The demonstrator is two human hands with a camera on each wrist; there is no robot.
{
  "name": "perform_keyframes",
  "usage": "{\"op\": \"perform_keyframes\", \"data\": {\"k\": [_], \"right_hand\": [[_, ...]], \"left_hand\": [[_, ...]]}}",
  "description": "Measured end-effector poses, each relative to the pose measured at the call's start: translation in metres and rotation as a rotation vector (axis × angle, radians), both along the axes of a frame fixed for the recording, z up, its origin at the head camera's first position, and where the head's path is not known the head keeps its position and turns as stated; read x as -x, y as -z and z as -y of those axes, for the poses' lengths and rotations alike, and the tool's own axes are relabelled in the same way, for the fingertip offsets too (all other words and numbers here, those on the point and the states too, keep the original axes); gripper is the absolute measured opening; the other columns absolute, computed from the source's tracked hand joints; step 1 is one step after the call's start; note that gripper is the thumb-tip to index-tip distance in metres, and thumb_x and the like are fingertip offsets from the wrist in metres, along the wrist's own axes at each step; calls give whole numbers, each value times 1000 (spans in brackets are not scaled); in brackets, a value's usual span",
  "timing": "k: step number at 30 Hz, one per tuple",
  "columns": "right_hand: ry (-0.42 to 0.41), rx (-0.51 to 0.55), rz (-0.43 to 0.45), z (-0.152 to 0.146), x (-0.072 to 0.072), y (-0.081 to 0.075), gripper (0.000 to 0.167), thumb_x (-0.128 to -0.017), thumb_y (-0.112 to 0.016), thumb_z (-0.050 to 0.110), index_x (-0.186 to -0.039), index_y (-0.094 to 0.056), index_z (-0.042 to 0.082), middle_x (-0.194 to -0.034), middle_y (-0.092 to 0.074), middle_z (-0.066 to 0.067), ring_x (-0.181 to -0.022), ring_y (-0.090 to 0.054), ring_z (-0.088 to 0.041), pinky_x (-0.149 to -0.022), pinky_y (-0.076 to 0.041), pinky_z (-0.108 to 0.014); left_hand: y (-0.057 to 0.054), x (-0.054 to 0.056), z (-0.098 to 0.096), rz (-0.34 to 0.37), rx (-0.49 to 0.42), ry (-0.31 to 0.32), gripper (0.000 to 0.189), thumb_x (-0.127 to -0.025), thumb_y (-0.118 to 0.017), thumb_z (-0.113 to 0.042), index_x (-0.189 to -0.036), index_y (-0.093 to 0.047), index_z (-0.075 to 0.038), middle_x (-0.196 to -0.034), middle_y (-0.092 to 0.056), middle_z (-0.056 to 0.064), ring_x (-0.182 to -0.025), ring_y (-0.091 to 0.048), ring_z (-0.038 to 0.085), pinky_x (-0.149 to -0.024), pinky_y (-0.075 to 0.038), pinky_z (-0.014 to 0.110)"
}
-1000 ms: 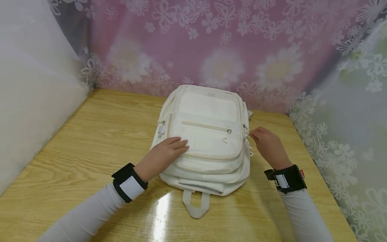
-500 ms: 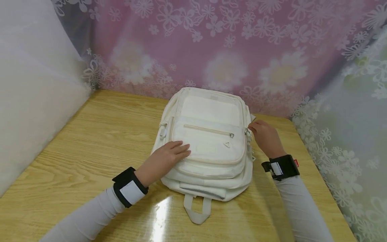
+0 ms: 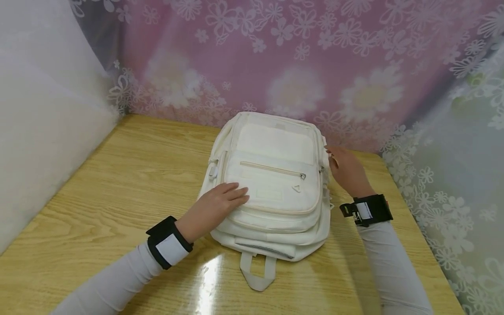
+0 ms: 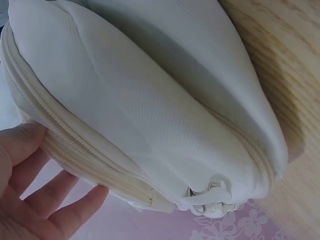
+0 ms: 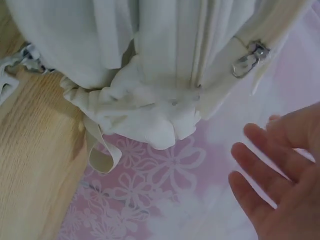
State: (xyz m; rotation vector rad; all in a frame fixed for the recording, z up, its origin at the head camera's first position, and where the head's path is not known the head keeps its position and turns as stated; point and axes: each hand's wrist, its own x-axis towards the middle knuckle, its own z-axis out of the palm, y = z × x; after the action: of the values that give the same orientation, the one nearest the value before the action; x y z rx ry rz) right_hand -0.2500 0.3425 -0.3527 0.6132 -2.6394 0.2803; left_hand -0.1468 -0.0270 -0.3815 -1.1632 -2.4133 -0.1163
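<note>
A cream-white backpack [image 3: 275,142] lies front side up on the wooden table, its webbing top loop [image 3: 257,280] toward the person. On the left edge of its front pocket rests my left hand [image 3: 212,208]; the left wrist view shows its fingertips along the zipper [image 4: 65,127], fingers lightly bent. My right hand [image 3: 348,170] is beside the backpack's far right side. In the right wrist view its fingers are loosely bent with nothing between them, apart from a metal zipper pull [image 5: 245,65] that hangs free. Gathered side-pocket fabric [image 5: 150,115] shows there too.
A pink floral curtain [image 3: 236,52] hangs behind the table [image 3: 157,166]. Pale sheets stand at the left [image 3: 47,109] and right [image 3: 453,175]. A short horizontal zipper [image 3: 271,169] crosses the pocket front. Each wrist wears a black strap [image 3: 169,240].
My right hand slid a zipper pull a little toward the far end along the right side, then let go of it and moved slightly farther away. My left hand stayed on the pocket.
</note>
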Motion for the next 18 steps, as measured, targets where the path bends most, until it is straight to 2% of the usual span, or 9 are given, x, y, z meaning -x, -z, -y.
{"op": "perform_keyframes", "data": {"k": [4, 7, 9, 11, 14, 16, 18], "right_hand": [[-147, -70, -21, 3, -1, 3, 50, -84, -51, -13, -132, -48, 3, -124, -54, -22, -86, -55, -39, -74, -43, -49], [-246, -102, 12, 9, -8, 7, 52, -84, -54, -13, -133, -47, 1, -134, -48, -23, -105, -54, -43, -87, -42, -55], [-253, -100, 72, 12, -14, 9, 48, -89, -51, -9, -135, -45, 0, -138, -44, -25, -103, -55, -44, -86, -45, -53], [-217, -75, 157, 12, -20, 10, 44, -94, -47, -3, -138, -42, 1, -142, -38, -25, -109, -52, -45, -89, -44, -53], [-91, -17, 293, 7, -28, 12, 45, -99, -42, 8, -143, -32, -1, -148, -25, -28, -124, -39, -47, -97, -38, -57], [2, 25, 390, 1, -31, 16, 51, -101, -39, 18, -145, -23, -2, -150, -13, -31, -132, -26, -51, -102, -31, -61], [35, 81, 471, -6, -33, 24, 55, -102, -38, 24, -146, -16, -3, -148, -7, -34, -134, -19, -53, -103, -25, -64]], "left_hand": [[0, 1, 0, 9, 6, 4, 44, -82, -66, -2, -124, -61, -12, -131, -58, 4, -121, -53, 24, -101, -43, 32], [0, 3, 2, 38, -19, 31, 39, -84, -65, -4, -122, -62, -11, -129, -59, 5, -121, -53, 24, -100, -44, 32], [-1, 6, 5, 87, -77, 52, 33, -87, -63, -9, -120, -64, -11, -128, -60, 6, -119, -54, 23, -99, -44, 33], [-4, 12, 9, 154, -157, 48, 29, -90, -61, -14, -119, -64, -9, -128, -59, 9, -119, -54, 25, -100, -44, 36], [-7, 24, 20, 325, -295, -57, 35, -95, -54, -22, -127, -56, -7, -134, -51, 17, -123, -49, 32, -103, -39, 45], [-5, 34, 28, 496, -377, -166, 45, -98, -49, -26, -137, -44, -6, -141, -39, 22, -129, -40, 38, -105, -34, 52], [3, 45, 35, 670, -435, -258, 54, -99, -44, -31, -145, -29, -7, -146, -27, 26, -133, -31, 42, -107, -29, 56]]}}
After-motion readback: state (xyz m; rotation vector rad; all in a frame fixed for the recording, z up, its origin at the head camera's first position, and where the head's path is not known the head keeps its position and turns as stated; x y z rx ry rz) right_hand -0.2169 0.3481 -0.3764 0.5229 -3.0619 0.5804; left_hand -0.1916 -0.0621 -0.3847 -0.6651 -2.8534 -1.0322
